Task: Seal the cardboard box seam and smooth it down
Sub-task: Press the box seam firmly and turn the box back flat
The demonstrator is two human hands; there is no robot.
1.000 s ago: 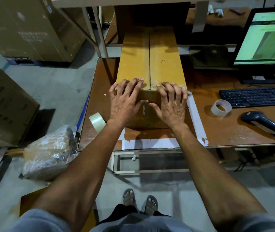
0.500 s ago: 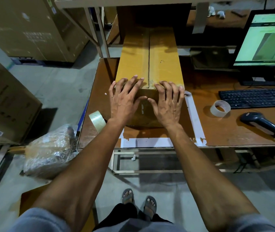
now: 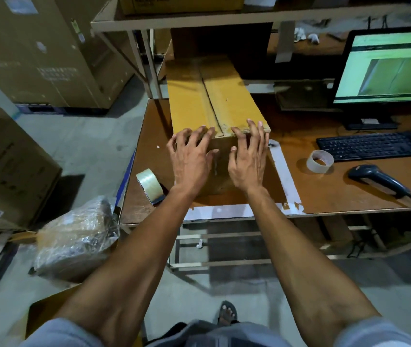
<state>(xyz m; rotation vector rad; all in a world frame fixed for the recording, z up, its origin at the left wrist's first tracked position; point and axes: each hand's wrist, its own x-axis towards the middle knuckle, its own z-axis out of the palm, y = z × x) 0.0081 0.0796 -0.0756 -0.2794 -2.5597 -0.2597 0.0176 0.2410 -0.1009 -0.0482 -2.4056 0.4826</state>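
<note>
Our left hand (image 3: 191, 160) and right hand (image 3: 248, 159) lie spread and flat, holding nothing, over the near top edge of the one box (image 3: 214, 96), which runs away from our fingertips on the table (image 3: 324, 194). The seam (image 3: 208, 101) runs out between the two hands. We judge the cardboard stiff but a little springy at the flaps, so we would press along both sides of the seam rather than grip. We count two rolls of tape: one (image 3: 149, 182) just left of the left wrist, another (image 3: 320, 161) well right of the right hand.
</note>
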